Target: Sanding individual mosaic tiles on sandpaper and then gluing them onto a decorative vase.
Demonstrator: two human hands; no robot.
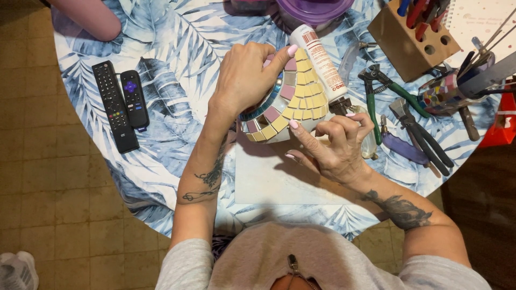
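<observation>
A rounded mosaic piece [293, 99] of yellow, pink and mirror tiles, tilted above the table.

Illumination: warm, moderately bright, from overhead. The hands cast soft shadows onto the white mat [269, 177] below them. The floor [54, 215] at right is dark. Focus is sharp at centre; slight softness and wide-angle stretch at the edges.

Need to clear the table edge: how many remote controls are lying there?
2: a long black remote and a shorter black remote touching it on its right, both left of the left hand. None seems hidden.
</observation>
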